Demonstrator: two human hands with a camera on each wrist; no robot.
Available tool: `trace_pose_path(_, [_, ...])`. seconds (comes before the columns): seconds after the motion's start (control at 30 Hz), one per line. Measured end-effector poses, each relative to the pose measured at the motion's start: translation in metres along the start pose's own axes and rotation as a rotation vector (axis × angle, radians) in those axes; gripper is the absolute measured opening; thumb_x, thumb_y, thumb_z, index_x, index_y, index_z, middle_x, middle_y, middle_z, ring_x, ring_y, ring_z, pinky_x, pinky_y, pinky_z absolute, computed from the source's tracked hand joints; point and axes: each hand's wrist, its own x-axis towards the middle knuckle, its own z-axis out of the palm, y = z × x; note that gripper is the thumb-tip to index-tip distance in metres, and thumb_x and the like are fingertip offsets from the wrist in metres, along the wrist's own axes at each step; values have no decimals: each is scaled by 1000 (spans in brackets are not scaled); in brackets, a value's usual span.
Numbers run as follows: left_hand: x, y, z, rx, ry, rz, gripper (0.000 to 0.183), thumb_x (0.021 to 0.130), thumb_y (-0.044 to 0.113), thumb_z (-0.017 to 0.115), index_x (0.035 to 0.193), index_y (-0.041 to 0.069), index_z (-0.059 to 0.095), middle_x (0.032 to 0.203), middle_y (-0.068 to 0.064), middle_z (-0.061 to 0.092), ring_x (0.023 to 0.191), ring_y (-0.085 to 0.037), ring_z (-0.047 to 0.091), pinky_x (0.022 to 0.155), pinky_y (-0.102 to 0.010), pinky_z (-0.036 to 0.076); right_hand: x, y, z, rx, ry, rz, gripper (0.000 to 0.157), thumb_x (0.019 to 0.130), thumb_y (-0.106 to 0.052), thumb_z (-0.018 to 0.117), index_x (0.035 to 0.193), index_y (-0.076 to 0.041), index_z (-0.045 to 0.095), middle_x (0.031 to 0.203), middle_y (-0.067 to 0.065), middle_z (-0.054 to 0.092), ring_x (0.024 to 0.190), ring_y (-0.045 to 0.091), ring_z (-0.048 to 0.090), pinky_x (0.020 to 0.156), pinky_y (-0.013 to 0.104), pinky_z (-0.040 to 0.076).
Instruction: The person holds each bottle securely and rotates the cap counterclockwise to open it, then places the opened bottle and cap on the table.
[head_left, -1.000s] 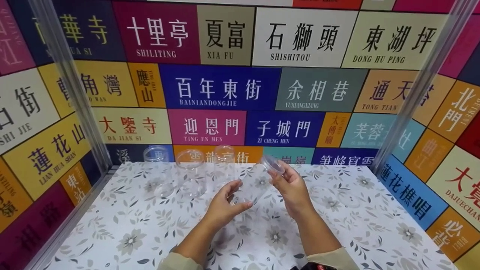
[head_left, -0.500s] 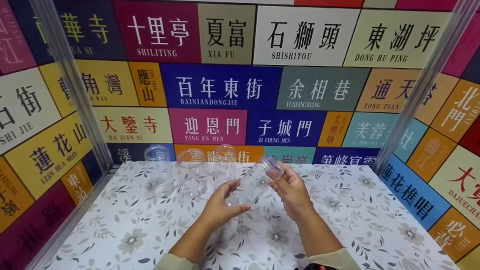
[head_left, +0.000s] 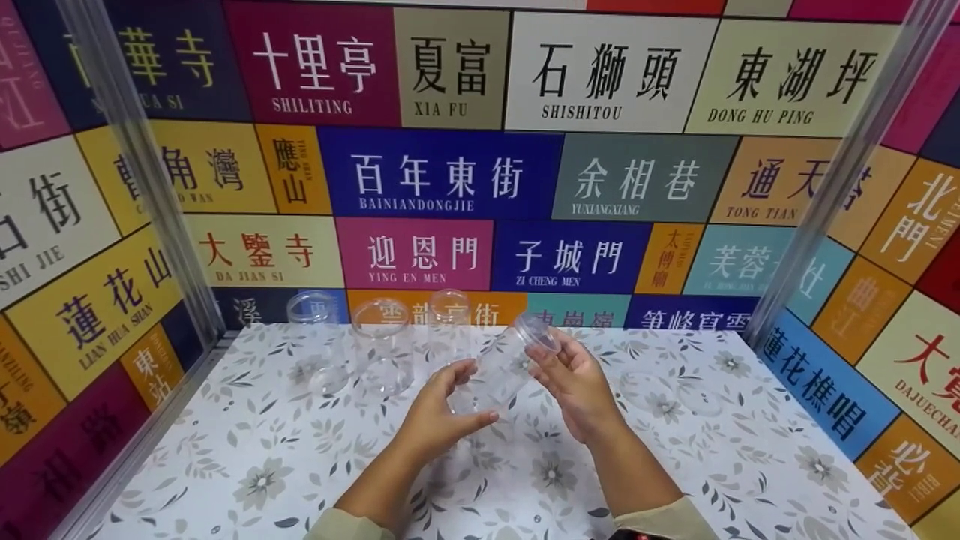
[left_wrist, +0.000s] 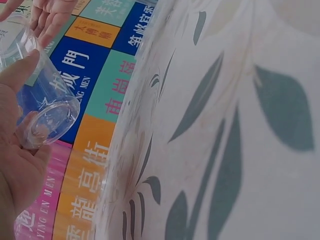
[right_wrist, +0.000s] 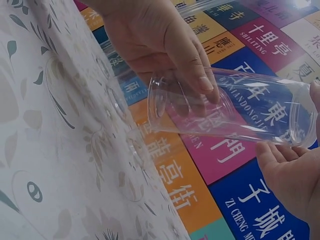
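Observation:
A clear plastic cylinder container [head_left: 496,367] is held tilted above the table, its wider, lid-like rim [head_left: 537,332] toward the upper right. My left hand [head_left: 442,412] grips the lower end, thumb on one side and fingers on the other; in the right wrist view, the left thumb and fingers [right_wrist: 187,60] lie around the base. My right hand [head_left: 577,382] holds the rim end between thumb and fingers. Through the left wrist view, the container's round base [left_wrist: 52,122] shows beside the left hand [left_wrist: 20,150]. Whether the rim is a separate lid, I cannot tell.
Three clear containers stand at the table's back left: one at the left [head_left: 311,309], a wider one [head_left: 381,319], a narrow one [head_left: 450,307]. Faint clear discs [head_left: 701,397] lie on the flowered tabletop [head_left: 262,480] at right. Printed walls and metal posts [head_left: 154,172] enclose the table.
Both hands have shifted slightly left with the container. The right hand and rim have turned a little, so the rim faces the camera more. The standing containers have stayed put.

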Motion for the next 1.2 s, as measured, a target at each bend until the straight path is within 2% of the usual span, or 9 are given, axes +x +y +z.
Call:
trace_pose_path(0.33, [-1, 1, -3, 20, -20, 10, 85, 81, 42, 95, 152, 17, 54, 152, -2, 62, 145, -27, 58, 127, -52, 43, 0, 1, -2, -10, -23, -18, 56, 109, -18, 63, 159, -4, 43, 162, 16, 52, 147, 31, 55, 125, 52, 45])
trace_pose_path(0.47, [-1, 2, -3, 31, -16, -15, 83, 81, 41, 95, 151, 19, 55, 150, -2, 63, 144, -27, 58, 126, -51, 44, 1, 0, -3, -98, -10, -34, 57, 107, -21, 66, 158, -6, 47, 160, 15, 54, 146, 31, 56, 125, 51, 46])
trace_pose_path(0.53, [-2, 3, -3, 31, -10, -27, 82, 81, 40, 95, 150, 20, 55, 149, -1, 63, 144, -26, 58, 126, -51, 44, 1, -1, -4, -148, 6, -35, 58, 107, -24, 68, 158, -7, 48, 160, 14, 55, 144, 30, 56, 123, 46, 49])
trace_pose_path(0.67, [-1, 4, -3, 33, -7, -34, 84, 80, 44, 95, 151, 21, 55, 149, -1, 63, 143, -26, 58, 125, -52, 45, 0, -4, -5, -207, 21, -35, 63, 107, -26, 67, 162, -6, 44, 164, 16, 50, 147, 30, 54, 122, 38, 50])
trace_pose_path(0.8, [-1, 4, -2, 41, -5, -24, 84, 80, 45, 95, 150, 19, 56, 148, -3, 64, 142, -28, 59, 124, -53, 46, -1, -6, -8, -324, 41, -74, 69, 105, -31, 71, 163, -10, 42, 167, 16, 47, 144, 32, 57, 119, 38, 52])
trace_pose_path(0.9, [-1, 3, -1, 49, -3, -24, 83, 79, 43, 96, 149, 18, 57, 147, -5, 64, 142, -29, 59, 124, -53, 46, -2, -8, -10, -453, 88, -116, 66, 101, -39, 75, 159, -18, 51, 162, 12, 51, 131, 34, 64, 105, 37, 61])
trace_pose_path(0.97, [-1, 2, -1, 54, -6, -25, 83, 80, 42, 96, 149, 18, 57, 147, -6, 64, 142, -29, 59, 124, -53, 46, -2, -9, -10, -533, 114, -153, 60, 100, -44, 75, 153, -20, 58, 159, 9, 53, 125, 33, 65, 99, 37, 62])
trace_pose_path(1.07, [-1, 2, -1, 58, -11, -28, 84, 79, 42, 96, 149, 18, 57, 147, -5, 64, 142, -29, 59, 124, -52, 46, -2, -8, -10, -615, 144, -201, 54, 100, -48, 74, 146, -21, 66, 154, 5, 57, 125, 28, 62, 101, 42, 60])
trace_pose_path(1.2, [-2, 2, -1, 54, -20, -26, 84, 80, 40, 96, 151, 18, 56, 149, -4, 64, 144, -28, 58, 125, -52, 45, -3, -8, -9, -652, 155, -254, 52, 100, -47, 75, 141, -16, 70, 150, 3, 61, 124, 27, 60, 107, 46, 57])
